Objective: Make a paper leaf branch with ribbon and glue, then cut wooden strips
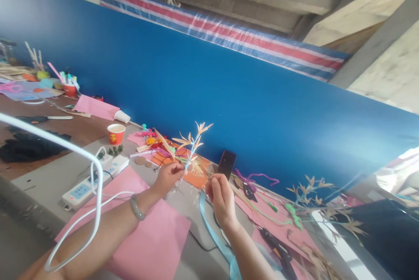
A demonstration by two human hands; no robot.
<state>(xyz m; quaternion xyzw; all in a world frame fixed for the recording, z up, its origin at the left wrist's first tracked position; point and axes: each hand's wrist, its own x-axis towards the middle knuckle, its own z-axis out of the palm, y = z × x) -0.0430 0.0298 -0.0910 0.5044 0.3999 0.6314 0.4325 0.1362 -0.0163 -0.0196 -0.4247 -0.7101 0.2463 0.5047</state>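
Note:
My left hand (168,178), with a bracelet on its wrist, pinches the lower stem of a craft branch (192,149). The branch stands nearly upright, with pale straw-coloured pointed leaves and a light blue and white stem. To its right, my right hand (221,199) is closed, thumb and fingers drawn together; whatever it may pinch is too small to make out. A light blue ribbon (209,227) runs down beside my right hand and passes under the forearm. Orange paper (196,179) lies on the table behind both hands.
Pink paper (153,232) and a power strip (94,184) lie left, near a paper cup (116,134). A phone (227,164) leans against the blue partition (209,83). Right are a black glue gun (278,247) and another leafy branch (310,192). A white cable (98,201) crosses the foreground.

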